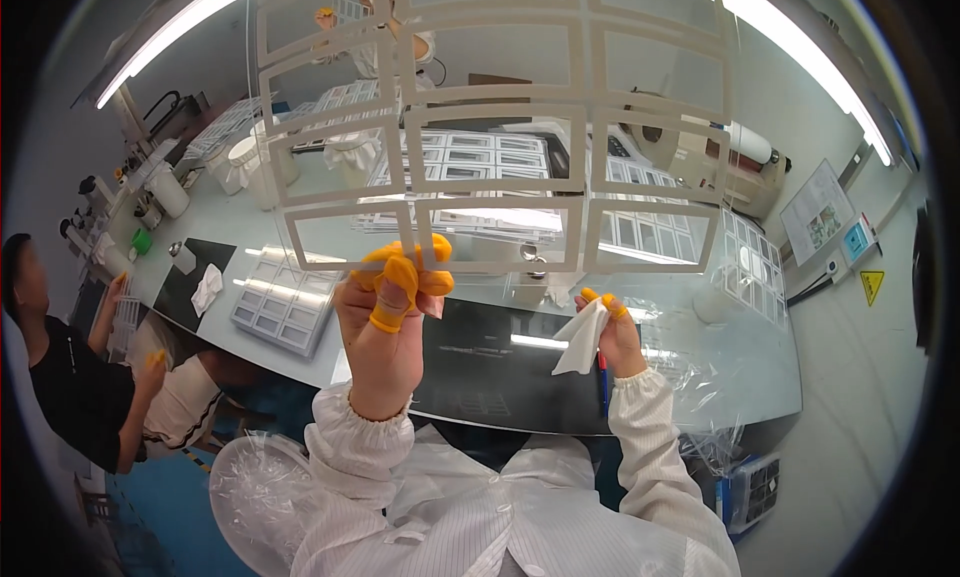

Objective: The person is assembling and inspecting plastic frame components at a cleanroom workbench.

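Sheet of white frames (490,95) pinched at lower edge by upraised left hand (390,312), cloth (582,339) pinched by right hand (623,339) — held lower.

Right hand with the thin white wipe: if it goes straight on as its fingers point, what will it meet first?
Probably the lower edge of the clear sheet with white rectangular frames, held up by the left hand. Depth is unclear, so the right hand might pass beneath.

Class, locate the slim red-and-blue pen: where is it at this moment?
In the head view, right of centre, the slim red-and-blue pen shows just below the thin white wipe in the person's right hand.
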`<state>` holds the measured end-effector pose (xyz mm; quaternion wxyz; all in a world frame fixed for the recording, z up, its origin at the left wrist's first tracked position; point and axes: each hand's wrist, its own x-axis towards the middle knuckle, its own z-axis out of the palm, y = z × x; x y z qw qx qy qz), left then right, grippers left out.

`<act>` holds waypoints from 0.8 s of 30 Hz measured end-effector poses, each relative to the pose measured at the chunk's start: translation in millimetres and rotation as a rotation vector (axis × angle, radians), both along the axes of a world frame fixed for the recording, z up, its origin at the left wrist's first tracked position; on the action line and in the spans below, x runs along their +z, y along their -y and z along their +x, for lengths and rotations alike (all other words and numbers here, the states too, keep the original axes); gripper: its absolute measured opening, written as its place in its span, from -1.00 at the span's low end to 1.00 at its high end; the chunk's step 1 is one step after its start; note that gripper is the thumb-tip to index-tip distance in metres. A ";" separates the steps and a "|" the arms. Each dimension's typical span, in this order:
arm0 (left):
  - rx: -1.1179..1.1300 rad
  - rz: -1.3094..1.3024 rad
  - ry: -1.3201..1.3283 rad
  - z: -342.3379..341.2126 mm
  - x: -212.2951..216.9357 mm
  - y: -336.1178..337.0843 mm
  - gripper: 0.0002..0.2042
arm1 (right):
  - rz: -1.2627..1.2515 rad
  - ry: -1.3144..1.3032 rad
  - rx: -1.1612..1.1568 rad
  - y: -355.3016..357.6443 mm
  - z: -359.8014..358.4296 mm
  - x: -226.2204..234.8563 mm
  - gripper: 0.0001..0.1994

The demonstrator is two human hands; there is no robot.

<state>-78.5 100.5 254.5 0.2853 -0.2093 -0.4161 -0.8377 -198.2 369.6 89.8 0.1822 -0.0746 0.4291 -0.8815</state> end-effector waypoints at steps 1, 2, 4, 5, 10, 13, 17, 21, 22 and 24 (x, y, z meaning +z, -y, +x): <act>0.015 -0.004 -0.004 0.1 4.2 -2.2 -0.69 | -0.006 0.063 -0.081 5.4 -6.9 -4.7 -0.75; 0.034 -0.011 -0.006 0.8 8.3 -3.9 -0.68 | -0.014 0.128 -0.158 10.6 -16.7 -13.3 -0.77; 0.030 0.008 -0.028 3.3 16.6 -6.4 -0.68 | -0.028 0.043 0.028 17.0 -36.8 -20.6 -0.79; 0.034 0.023 -0.033 5.2 19.1 -4.5 -0.69 | 0.375 -0.093 -0.096 40.9 -34.6 -9.4 -0.80; 0.027 0.026 -0.092 5.0 32.4 -9.6 -0.70 | 1.419 -0.916 -0.477 66.0 -50.5 -17.5 -0.78; 0.035 -0.010 -0.106 9.4 37.8 -6.9 -0.73 | 1.562 -0.904 -0.345 72.3 -51.6 -20.0 -0.84; 0.013 -0.031 -0.114 6.4 34.2 -5.8 -0.76 | 1.686 -0.897 -0.199 68.5 -55.7 -25.2 -0.83; 0.027 -0.037 -0.081 7.3 36.2 -5.6 -0.76 | 1.647 -0.930 -0.243 71.6 -60.1 -23.2 -0.83; 0.033 -0.023 -0.069 7.7 36.0 -6.4 -0.76 | 1.669 -0.926 -0.220 70.8 -59.3 -26.6 -0.83; 0.040 -0.011 -0.063 4.9 35.7 -6.5 -0.77 | 1.688 -0.926 -0.203 69.9 -58.4 -27.2 -0.83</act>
